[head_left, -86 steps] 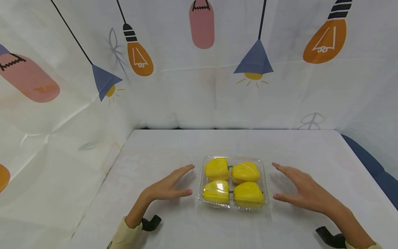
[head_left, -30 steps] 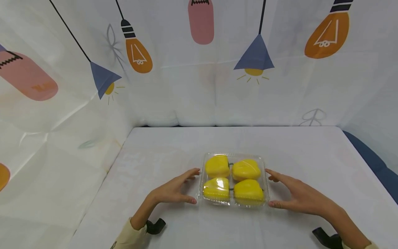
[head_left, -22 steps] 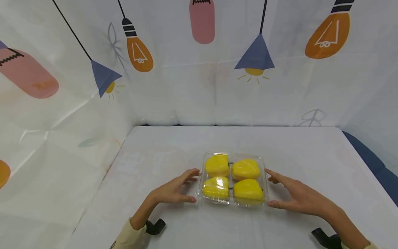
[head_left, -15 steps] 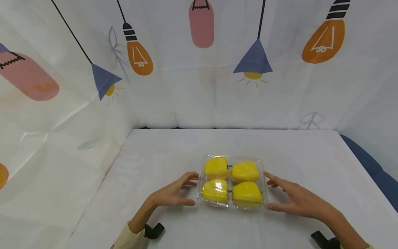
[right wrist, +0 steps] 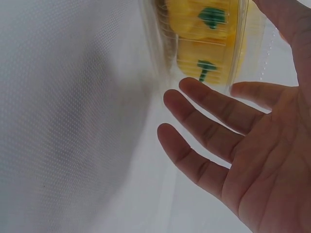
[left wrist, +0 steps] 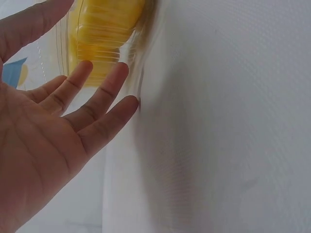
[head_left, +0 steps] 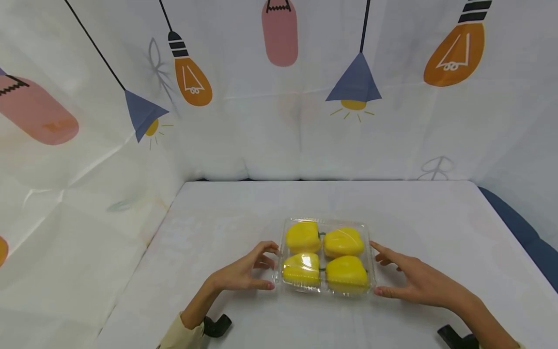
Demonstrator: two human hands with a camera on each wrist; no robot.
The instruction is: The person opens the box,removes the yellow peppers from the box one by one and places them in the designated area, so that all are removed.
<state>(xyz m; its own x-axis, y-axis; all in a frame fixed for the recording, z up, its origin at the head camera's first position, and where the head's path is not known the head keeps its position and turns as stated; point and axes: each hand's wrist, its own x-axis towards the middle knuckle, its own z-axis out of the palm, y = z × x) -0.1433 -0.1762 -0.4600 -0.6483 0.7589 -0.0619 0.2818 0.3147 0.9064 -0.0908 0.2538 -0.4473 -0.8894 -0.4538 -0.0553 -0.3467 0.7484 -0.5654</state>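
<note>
A clear plastic clamshell box (head_left: 323, 286) lies on the table, filled with several yellow bell peppers (head_left: 346, 274). My left hand (head_left: 240, 272) is beside its left wall, thumb and fingertips right at the edge and the fingers lightly bent. On the opposite side, my right hand (head_left: 420, 283) has its thumb and fingertips at the right wall. The left wrist view shows the spread fingers just below a yellow pepper (left wrist: 109, 24) behind ribbed plastic. In the right wrist view, green stems show on the peppers (right wrist: 194, 53), and the fingers are loosely extended close to the box.
The white table (head_left: 235, 208) extends around the box. A white cloth backdrop (head_left: 261, 131) printed with lamps and bulbs hangs behind and to the left. Dark blue material (head_left: 519, 225) shows past the right edge. Black curved pieces (head_left: 217, 325) sit at both wrists.
Since the earliest frame both hands have moved inward to the box's sides, and their fingers have bent a little. Over the last second they are nearly still. The box stays in place.
</note>
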